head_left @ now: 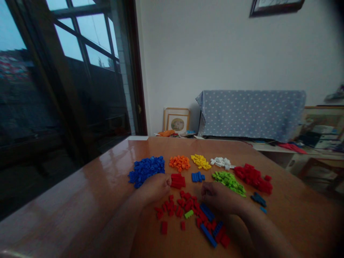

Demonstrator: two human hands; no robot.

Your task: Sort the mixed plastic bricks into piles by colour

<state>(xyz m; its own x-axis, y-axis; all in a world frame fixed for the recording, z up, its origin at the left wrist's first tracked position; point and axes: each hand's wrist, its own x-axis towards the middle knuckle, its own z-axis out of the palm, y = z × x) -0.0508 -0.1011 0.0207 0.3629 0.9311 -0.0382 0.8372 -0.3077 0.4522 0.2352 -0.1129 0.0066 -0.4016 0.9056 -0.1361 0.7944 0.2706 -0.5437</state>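
At the left edge of a small group of red bricks point(177, 181) is my left hand point(156, 186), its thumb and fingers closed against the nearest red brick. My right hand point(216, 195) is curled, fingertips pointing inward, just above loose red bricks point(189, 204); whatever it holds is hidden. A short row of blue bricks point(198, 177) lies between the hands, a little farther off. Long blue bricks point(208, 234) and a lime brick point(189, 214) rest among the scattered red ones close to me.
On the brown table point(107, 200), piles run along the back: blue point(146, 169), orange point(179, 163), yellow point(200, 161) and white point(220, 162). Lime bricks point(228, 182) and a red pile point(254, 178) lie to the right. Dark blue pieces point(258, 199) sit near the right forearm.
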